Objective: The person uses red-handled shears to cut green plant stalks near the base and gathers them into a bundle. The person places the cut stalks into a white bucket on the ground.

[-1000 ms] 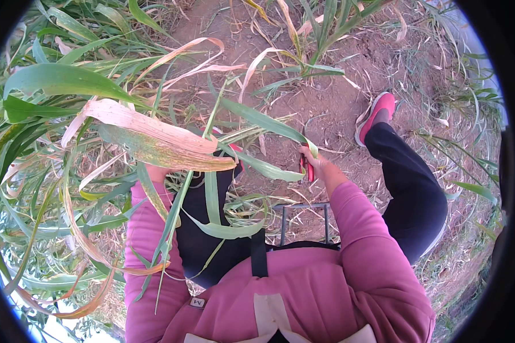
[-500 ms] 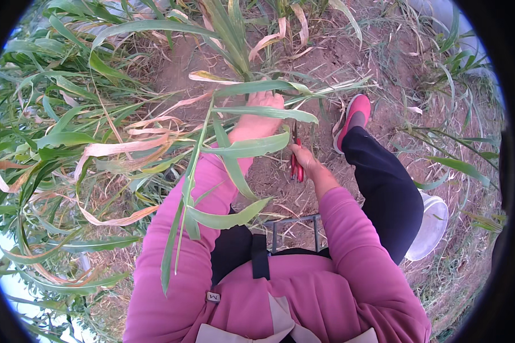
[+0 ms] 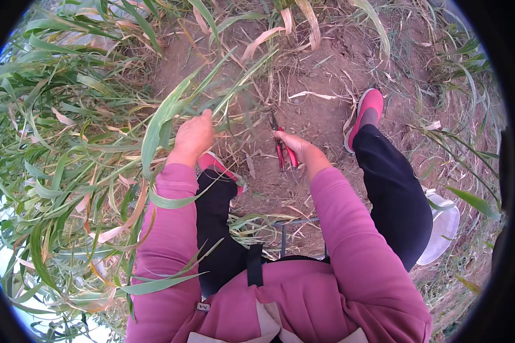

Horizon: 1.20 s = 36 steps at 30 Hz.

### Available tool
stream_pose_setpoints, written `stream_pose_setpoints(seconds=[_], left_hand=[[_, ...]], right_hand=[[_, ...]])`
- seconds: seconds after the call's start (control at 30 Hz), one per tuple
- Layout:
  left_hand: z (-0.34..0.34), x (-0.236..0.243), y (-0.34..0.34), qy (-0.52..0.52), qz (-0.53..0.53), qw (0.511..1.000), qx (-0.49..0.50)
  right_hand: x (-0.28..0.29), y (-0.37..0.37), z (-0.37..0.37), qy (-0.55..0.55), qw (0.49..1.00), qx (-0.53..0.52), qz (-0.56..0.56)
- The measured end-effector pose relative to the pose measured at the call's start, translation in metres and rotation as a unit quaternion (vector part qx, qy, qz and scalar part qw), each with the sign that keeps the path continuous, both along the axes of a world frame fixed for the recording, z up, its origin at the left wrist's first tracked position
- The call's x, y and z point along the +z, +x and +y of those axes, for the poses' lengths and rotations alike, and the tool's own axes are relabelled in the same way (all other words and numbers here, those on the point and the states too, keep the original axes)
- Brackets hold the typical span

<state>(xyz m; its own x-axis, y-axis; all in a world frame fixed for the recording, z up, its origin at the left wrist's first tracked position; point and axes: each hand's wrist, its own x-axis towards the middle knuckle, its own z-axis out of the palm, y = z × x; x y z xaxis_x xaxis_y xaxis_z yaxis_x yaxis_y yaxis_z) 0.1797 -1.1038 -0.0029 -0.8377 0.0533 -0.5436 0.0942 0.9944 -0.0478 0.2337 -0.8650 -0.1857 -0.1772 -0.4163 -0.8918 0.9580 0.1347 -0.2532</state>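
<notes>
My left hand [image 3: 193,136] is closed around the green stalks of a tall leafy plant [image 3: 171,108] at the left of the bare soil. My right hand [image 3: 298,150] grips red-handled pruning shears [image 3: 284,150], blades pointing away from me toward the ground, a little to the right of the held stalks. The shears do not touch the plant. Both arms wear pink sleeves.
Dense green and dry leaves [image 3: 63,171] crowd the whole left side. My feet in pink shoes [image 3: 365,114] stand on brown soil [image 3: 320,74]. A white bucket [image 3: 443,228] sits by my right leg. A metal frame [image 3: 294,228] hangs at my waist.
The large leaves that hung before the camera have swung away to the left. My left hand now grips stalks lower down, and my right hand with the shears has come nearer the ground.
</notes>
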Motion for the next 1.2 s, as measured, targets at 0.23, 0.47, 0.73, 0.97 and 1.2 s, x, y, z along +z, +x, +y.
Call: stream_pose_setpoints(seconds=[0.23, 0.47, 0.73, 0.97, 1.2], left_hand=[[0.001, 0.005, 0.002, 0.008, -0.03, 0.999, -0.016], [-0.007, 0.001, 0.004, 0.005, -0.039, 0.999, 0.0], [-0.009, 0.016, -0.008, -0.017, -0.081, 0.996, -0.018], [-0.001, 0.012, 0.006, 0.072, -0.072, 0.991, -0.088], [-0.007, -0.004, 0.013, 0.141, -0.068, 0.979, -0.133]], right_hand=[[-0.016, -0.029, -0.014, 0.013, 0.999, 0.024, 0.022], [-0.016, -0.029, -0.01, 0.087, 0.978, 0.002, 0.191], [-0.029, -0.025, 0.048, 0.023, 0.959, -0.264, 0.096], [-0.028, -0.105, 0.003, -0.066, 0.947, -0.305, 0.076], [-0.02, -0.14, 0.003, -0.069, 0.957, -0.248, 0.135]])
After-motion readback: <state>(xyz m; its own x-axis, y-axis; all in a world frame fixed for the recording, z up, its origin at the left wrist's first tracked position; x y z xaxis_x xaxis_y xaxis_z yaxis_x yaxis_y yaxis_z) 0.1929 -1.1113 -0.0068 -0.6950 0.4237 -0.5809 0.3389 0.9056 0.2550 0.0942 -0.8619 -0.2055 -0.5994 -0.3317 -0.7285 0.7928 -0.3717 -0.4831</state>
